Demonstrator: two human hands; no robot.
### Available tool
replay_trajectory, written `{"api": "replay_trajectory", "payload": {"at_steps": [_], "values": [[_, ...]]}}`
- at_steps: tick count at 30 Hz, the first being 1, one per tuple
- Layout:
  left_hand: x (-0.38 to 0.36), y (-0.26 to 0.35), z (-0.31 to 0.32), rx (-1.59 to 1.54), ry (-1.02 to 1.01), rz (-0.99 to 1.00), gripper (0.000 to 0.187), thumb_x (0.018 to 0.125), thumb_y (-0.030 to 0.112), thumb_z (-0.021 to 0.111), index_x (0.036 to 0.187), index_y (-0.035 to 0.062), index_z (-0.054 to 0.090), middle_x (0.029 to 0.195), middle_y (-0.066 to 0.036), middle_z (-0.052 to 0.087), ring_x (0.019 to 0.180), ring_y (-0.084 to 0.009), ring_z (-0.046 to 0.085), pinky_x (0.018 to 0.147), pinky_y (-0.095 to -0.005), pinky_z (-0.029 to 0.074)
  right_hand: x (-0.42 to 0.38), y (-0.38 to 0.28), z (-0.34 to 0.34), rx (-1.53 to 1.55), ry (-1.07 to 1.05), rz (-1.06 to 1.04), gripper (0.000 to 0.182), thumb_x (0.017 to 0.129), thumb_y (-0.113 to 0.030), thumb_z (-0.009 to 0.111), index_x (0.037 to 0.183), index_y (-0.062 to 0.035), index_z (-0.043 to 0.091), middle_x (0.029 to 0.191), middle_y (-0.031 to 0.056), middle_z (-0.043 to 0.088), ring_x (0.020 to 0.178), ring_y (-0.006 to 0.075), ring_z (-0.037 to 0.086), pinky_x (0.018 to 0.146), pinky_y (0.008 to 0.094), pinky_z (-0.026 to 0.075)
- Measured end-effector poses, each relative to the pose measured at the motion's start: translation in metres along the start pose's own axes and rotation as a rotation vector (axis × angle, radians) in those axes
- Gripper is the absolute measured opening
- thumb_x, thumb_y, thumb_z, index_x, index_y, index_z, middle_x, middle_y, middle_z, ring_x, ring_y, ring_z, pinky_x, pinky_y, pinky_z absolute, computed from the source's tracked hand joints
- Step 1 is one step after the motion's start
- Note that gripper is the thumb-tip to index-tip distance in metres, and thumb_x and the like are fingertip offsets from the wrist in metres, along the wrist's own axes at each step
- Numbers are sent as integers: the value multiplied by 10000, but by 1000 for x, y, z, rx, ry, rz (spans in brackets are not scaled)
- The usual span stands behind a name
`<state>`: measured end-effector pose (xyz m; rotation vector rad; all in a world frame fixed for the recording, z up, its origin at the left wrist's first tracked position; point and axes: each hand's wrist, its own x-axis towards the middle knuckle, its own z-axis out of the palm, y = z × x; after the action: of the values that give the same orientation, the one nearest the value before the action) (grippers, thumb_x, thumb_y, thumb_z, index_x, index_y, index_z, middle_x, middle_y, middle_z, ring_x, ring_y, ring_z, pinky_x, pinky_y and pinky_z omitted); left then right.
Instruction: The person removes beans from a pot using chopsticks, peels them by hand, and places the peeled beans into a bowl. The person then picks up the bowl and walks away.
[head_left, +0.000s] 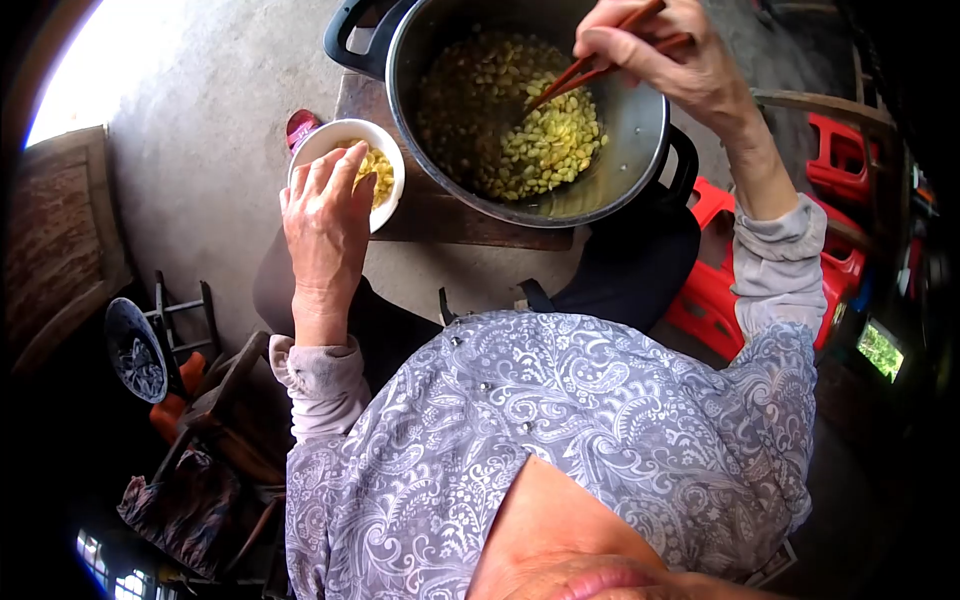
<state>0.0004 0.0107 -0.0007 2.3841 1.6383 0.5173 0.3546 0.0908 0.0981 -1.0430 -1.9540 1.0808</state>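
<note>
A large metal pot (635, 150) with black handles holds many yellow-green beans (550, 150) in dark liquid. My right hand (665, 60) grips reddish-brown chopsticks (580, 78), whose tips reach down among the beans. Left of the pot, a white bowl (392, 205) contains yellow pieces (380, 172). My left hand (328, 215) is over the bowl's near left side, fingers bent and close together at the yellow pieces; what they hold, if anything, is hidden. Pot and bowl rest on a low wooden bench (440, 218).
Red plastic stools (700, 310) stand to the right. A pink object (300, 128) lies beyond the bowl. At the left are a wooden panel (65, 230), a dark basin (135, 350) and a wooden chair (225, 400). My knees flank the bench's near edge.
</note>
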Motion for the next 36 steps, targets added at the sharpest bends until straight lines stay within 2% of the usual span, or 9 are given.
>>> {"api": "replay_trajectory", "payload": {"at_steps": [2,6,12,14,21,25,28,34,36], "values": [[2,5,0,-6,-11,-3,326,927,153,727,1251,122,701,1199,-95,706,1147,-294,642,972,-435,500,-4,-25,-20,-63,102,141,124,989,-85,670,966,8,749,822,60,729,657,90,651,577,224,510],[3,2,7,-45,45,74,242,948,173,693,1185,131,718,1130,-55,712,1060,-277,645,906,-435,488,12,-16,-14,-112,276,8,134,1000,-114,683,1005,3,748,827,38,722,654,70,633,568,197,494],[2,-3,9,-93,41,50,218,937,149,700,1151,121,732,1110,-62,718,1031,-276,654,917,-430,489,21,-6,14,12,40,224,133,975,-119,715,1002,7,750,819,27,730,648,59,625,594,220,504],[3,-3,8,-113,53,39,223,930,144,709,1151,120,734,1101,-65,718,1027,-277,656,924,-430,490,11,2,-2,-37,28,127,128,982,-108,693,979,6,750,805,34,729,636,71,635,577,220,499],[6,4,7,-173,65,24,230,924,124,711,1152,121,733,1064,-80,723,1001,-283,668,903,-423,497,1,-8,-12,-13,333,106,162,1002,-159,695,1002,-7,749,840,42,735,675,79,650,583,212,505],[7,4,8,-179,62,16,228,923,120,714,1151,119,730,1059,-89,724,998,-287,673,893,-419,503,18,22,7,30,257,-7,159,991,-167,717,1008,-12,746,840,19,721,693,66,645,588,214,512],[6,3,9,-173,50,17,236,915,106,716,1151,111,728,1064,-95,725,998,-290,676,888,-419,511,17,1,11,-1,106,220,143,991,-148,705,977,-13,750,807,21,721,652,78,651,561,216,505],[7,2,7,-223,65,-9,219,910,94,721,1130,93,729,1047,-104,729,984,-301,687,873,-414,525,5,-24,-4,-51,306,227,179,1012,-167,680,964,-11,753,788,36,725,659,75,661,549,204,504],[7,4,7,-242,59,-20,211,911,93,721,1122,91,731,1042,-106,730,981,-301,689,874,-416,526,9,-5,-3,-29,281,103,162,1010,-154,683,972,-12,751,793,35,727,677,77,665,559,205,507]]}}
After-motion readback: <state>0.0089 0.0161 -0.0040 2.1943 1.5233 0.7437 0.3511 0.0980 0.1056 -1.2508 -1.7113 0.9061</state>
